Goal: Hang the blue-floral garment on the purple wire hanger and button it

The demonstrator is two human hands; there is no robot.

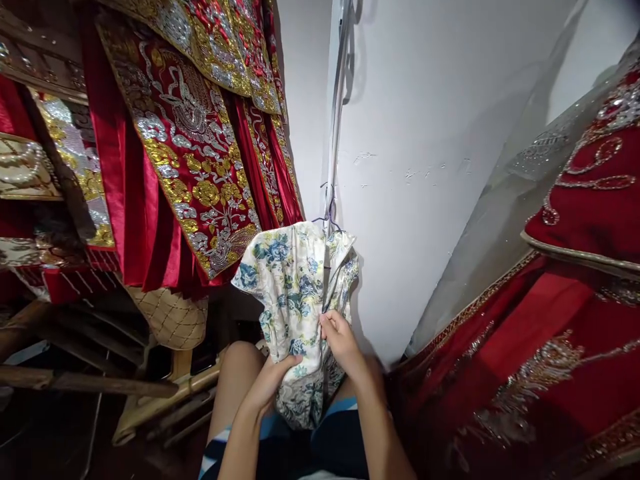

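A short-sleeved floral garment [295, 287], white with blue and yellow flowers, hangs from a thin dark hanger [327, 219] on a metal pole [337, 120]. Its front is parted at the upper right, showing the inner side. My left hand [273, 380] holds the lower left side of the garment, thumb on top of the cloth and the other fingers hidden behind it. With finger and thumb closed, my right hand [339, 337] pinches the front edge of the garment near its middle.
Embroidered red and gold garments [195, 147] hang at the left, above wooden poles [90, 381]. More beaded red garments [565, 320] fill the right side. Behind the pole stands a white wall [415, 133]. My bare knees are below the garment.
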